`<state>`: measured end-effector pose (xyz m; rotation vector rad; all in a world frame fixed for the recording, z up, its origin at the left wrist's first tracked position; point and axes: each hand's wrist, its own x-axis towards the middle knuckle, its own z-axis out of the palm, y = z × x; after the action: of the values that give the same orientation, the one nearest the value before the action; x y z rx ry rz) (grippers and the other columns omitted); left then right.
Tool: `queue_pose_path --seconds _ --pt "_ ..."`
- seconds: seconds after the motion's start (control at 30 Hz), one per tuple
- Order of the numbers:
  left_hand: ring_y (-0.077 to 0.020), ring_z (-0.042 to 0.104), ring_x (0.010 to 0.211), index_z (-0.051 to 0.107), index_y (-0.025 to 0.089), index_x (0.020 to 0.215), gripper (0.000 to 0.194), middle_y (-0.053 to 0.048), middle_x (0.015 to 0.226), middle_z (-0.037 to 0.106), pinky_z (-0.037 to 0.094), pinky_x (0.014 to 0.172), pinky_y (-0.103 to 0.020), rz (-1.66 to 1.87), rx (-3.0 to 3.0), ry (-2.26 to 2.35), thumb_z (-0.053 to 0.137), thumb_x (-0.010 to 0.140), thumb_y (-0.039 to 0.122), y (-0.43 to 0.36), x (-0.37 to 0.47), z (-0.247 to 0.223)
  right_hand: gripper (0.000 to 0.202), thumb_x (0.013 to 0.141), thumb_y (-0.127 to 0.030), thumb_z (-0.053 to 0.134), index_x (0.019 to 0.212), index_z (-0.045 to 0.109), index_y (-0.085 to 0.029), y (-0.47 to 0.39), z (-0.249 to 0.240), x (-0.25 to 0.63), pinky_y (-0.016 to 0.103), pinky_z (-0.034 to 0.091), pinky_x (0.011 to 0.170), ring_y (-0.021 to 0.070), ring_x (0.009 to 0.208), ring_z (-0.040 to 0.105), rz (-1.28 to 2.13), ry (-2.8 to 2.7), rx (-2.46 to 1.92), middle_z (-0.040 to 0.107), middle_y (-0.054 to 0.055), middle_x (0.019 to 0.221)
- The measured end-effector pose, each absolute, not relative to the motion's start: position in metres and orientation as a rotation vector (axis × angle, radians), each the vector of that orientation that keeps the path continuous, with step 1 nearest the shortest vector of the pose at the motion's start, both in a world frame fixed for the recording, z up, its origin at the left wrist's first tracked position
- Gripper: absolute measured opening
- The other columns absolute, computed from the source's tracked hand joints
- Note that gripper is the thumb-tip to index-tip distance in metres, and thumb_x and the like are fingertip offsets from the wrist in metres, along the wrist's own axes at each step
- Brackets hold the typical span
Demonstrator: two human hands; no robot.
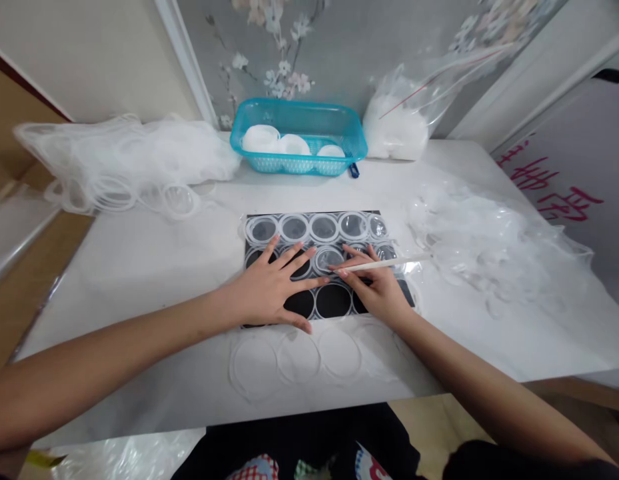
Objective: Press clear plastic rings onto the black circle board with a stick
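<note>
A black rectangular board [334, 300] lies on the white table, under a clear sheet with rows of whitish rings. My left hand [274, 287] rests flat on the left part of this sheet, its fingers spread. In my right hand [376, 287] is a thin white stick [389, 263], pinched between thumb and fingers, its tip by a ring in the middle row and its other end pointing right. The sheet continues past the board's front edge, where more faint rings [299, 357] show against the table.
At the back stands a blue basket [299, 113] with stacks of white discs [262, 138]. A plastic bag of white pieces [396, 130] is beside it. Ring-cut plastic scraps lie at left [139, 157] and right [489, 247]. A small blue object [354, 171] sits near the basket.
</note>
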<state>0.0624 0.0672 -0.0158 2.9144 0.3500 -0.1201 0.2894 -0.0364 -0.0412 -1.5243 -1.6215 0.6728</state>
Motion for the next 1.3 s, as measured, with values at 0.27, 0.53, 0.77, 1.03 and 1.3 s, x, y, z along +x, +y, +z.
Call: queue_pose_path --seconds 0.27,0.53,0.77,1.03,1.3 --pt "-0.0424 0.012 0.149 0.025 0.042 0.153 0.089 -0.009 0.164 0.014 -0.008 0.111 -0.07 -0.12 2.928 0.338 0.036 0.078 0.088 0.069 0.062 -0.021 0.017 0.095 -0.034 0.056 0.093 0.072 -0.03 -0.036 -0.039 0.292 0.067 0.01 0.12 0.0311 0.132 0.053 0.652 -1.651 -1.544 0.078 0.002 0.1" --pt "-0.0444 0.014 0.148 0.027 0.041 0.153 0.097 -0.007 0.164 0.016 -0.003 0.112 -0.069 -0.106 2.877 0.349 0.046 0.072 0.089 0.069 0.062 -0.021 0.022 0.091 -0.016 0.056 0.102 0.067 -0.031 -0.052 -0.04 0.275 0.073 0.006 0.117 0.033 0.143 0.038 0.244 -2.042 -1.533 0.072 0.002 0.119" --pt "-0.0446 0.01 0.149 0.026 0.042 0.153 0.099 -0.008 0.165 0.013 -0.003 0.112 -0.068 -0.143 2.846 0.338 0.046 0.069 0.091 0.07 0.059 -0.022 0.027 0.09 -0.012 0.047 0.097 0.066 -0.03 -0.009 -0.001 0.324 0.072 -0.001 0.117 0.0313 0.13 0.053 -0.126 -1.691 -1.669 0.075 0.003 0.095" --pt "-0.0426 0.008 0.15 0.028 0.043 0.152 0.093 -0.008 0.165 0.011 0.0 0.114 -0.066 -0.251 2.834 0.367 0.047 0.073 0.088 0.072 0.062 -0.011 0.024 0.097 -0.03 0.046 0.096 0.07 -0.03 -0.027 -0.02 0.331 0.077 0.002 0.114 0.0329 0.136 0.048 0.21 -1.601 -1.678 0.075 0.001 0.096" --pt "-0.044 0.008 0.149 0.036 0.041 0.15 0.092 -0.009 0.164 0.014 -0.001 0.113 -0.068 -0.294 2.862 0.388 0.052 0.072 0.087 0.072 0.065 -0.009 0.053 0.101 -0.053 0.031 0.086 0.075 -0.028 -0.03 -0.015 0.301 0.052 0.038 0.114 0.0256 0.118 0.062 0.541 -1.594 -1.565 0.076 0.003 0.104"
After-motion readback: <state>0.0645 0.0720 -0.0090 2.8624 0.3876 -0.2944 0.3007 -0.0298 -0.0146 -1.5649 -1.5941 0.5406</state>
